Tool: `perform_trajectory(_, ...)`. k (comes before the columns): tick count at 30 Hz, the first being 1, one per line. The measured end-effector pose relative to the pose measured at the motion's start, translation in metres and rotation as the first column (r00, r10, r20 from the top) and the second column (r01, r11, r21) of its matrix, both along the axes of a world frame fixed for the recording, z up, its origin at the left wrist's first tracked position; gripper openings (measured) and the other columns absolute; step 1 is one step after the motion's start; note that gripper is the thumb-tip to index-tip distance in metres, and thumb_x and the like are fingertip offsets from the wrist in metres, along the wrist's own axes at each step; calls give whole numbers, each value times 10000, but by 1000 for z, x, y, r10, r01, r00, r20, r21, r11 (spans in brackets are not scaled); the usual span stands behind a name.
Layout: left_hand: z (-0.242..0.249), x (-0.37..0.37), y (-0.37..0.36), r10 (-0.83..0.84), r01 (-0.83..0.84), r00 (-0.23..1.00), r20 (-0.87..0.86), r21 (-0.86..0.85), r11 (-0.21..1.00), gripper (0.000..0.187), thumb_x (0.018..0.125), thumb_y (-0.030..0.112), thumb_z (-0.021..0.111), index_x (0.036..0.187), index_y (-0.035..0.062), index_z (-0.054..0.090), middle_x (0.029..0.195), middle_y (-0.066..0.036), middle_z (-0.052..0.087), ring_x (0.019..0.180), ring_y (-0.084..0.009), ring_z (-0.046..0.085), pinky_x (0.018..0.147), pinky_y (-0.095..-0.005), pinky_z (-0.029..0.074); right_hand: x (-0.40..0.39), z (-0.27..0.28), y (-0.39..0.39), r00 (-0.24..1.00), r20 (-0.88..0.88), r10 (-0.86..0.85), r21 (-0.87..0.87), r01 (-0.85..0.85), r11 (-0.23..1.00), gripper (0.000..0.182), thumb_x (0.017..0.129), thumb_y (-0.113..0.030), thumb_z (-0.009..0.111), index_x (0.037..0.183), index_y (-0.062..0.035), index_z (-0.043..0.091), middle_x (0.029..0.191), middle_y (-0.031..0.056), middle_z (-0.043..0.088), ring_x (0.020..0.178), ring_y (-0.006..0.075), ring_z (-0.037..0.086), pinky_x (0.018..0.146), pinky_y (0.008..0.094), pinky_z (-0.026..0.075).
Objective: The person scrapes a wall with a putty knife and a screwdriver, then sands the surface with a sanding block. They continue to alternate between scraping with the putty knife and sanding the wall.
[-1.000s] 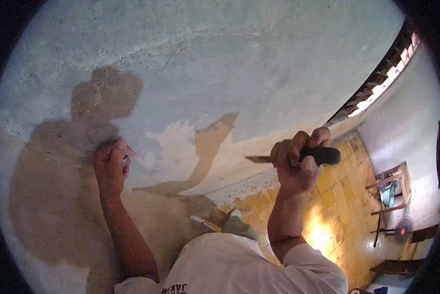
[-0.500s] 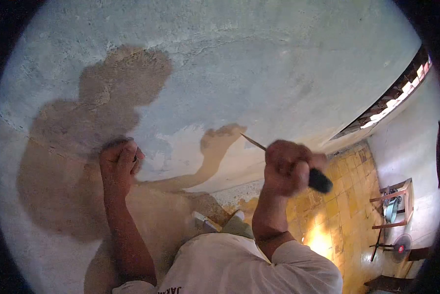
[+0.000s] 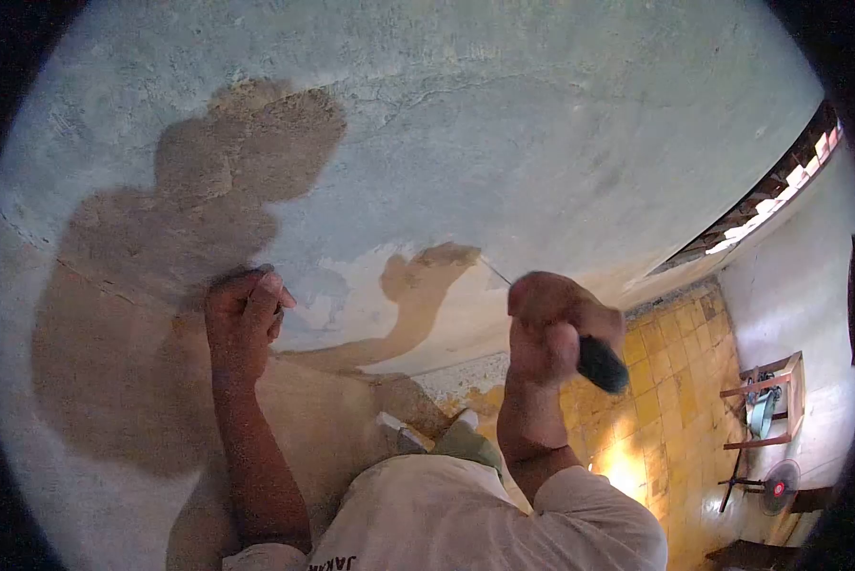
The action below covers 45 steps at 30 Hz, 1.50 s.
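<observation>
My right hand (image 3: 556, 319) is wrapped round the dark handle of a pointed tool (image 3: 601, 364). Its thin metal blade points up and left, with the tip close to the wall (image 3: 542, 171); whether it touches cannot be told. At the left, my left hand (image 3: 247, 314) is closed near the wall surface, with something dark and small between its fingers that I cannot make out. Patches of blue-green and pale paint cover the wall, and shadows of my head and arm fall on it.
Below are my feet on the yellow tiled floor (image 3: 670, 371). At the right stand a small wooden table (image 3: 791, 395) with a light-blue item on it and a fan (image 3: 780, 487). A slatted opening (image 3: 770, 200) runs along the upper right.
My right hand and the tool have shifted slightly left, and the blade now looks thinner and shorter. My left hand has moved a little to the right, still closed.
</observation>
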State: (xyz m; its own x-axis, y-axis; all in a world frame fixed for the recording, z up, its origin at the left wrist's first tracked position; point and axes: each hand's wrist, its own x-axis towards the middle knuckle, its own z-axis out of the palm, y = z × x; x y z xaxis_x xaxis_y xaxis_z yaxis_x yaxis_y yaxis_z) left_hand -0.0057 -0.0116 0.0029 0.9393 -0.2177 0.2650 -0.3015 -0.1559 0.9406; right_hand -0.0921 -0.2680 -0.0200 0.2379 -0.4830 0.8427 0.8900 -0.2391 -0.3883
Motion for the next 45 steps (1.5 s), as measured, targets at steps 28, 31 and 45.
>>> perform_trajectory(28,3,0,-1,12,-13,998,-63,-21,1000,317,874,237,568,626,40,577,497,52,394,423,-34,325,401,-222,264,-1,3,1,958,184,222,28,-230,973,303,817,-235,670,724,-52,448,505,49,491,458,180,519,462,335,476)
perform_trajectory(31,1,-1,-1,10,-11,999,-46,-3,1000,319,874,243,569,629,40,580,496,50,399,425,-33,329,402,-227,266,15,-2,1,1000,-16,7,104,-5,995,327,812,-262,676,710,-54,445,495,50,486,453,182,519,459,340,480)
perform_trajectory(45,2,-2,-1,31,-31,994,-106,-2,1000,345,871,284,575,627,40,566,497,50,386,435,-35,339,411,-226,273,8,-1,-3,944,143,298,10,-303,953,252,830,-227,651,827,-110,428,521,41,427,421,149,410,389,329,383)
